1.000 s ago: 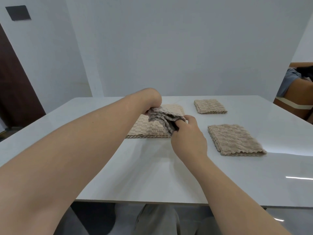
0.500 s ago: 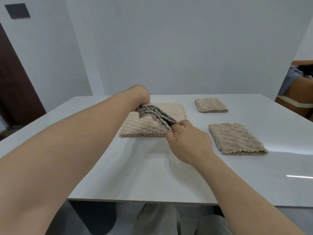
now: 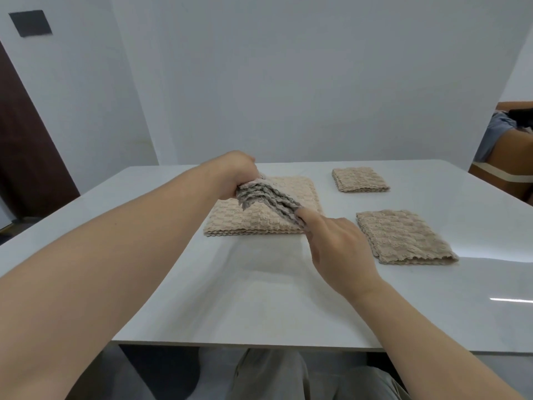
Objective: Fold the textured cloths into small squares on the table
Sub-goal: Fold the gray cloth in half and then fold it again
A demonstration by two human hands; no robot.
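My left hand (image 3: 238,174) grips 1 end of the grey textured cloth (image 3: 266,199) and my right hand (image 3: 337,249) pinches the other, just above the beige cloth stack (image 3: 253,223). It looks soft, light and floppy, so I judge the corners hold best.

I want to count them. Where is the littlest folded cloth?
In the head view the littlest folded cloth lies far back on the table, to the right, behind the larger folded cloth.
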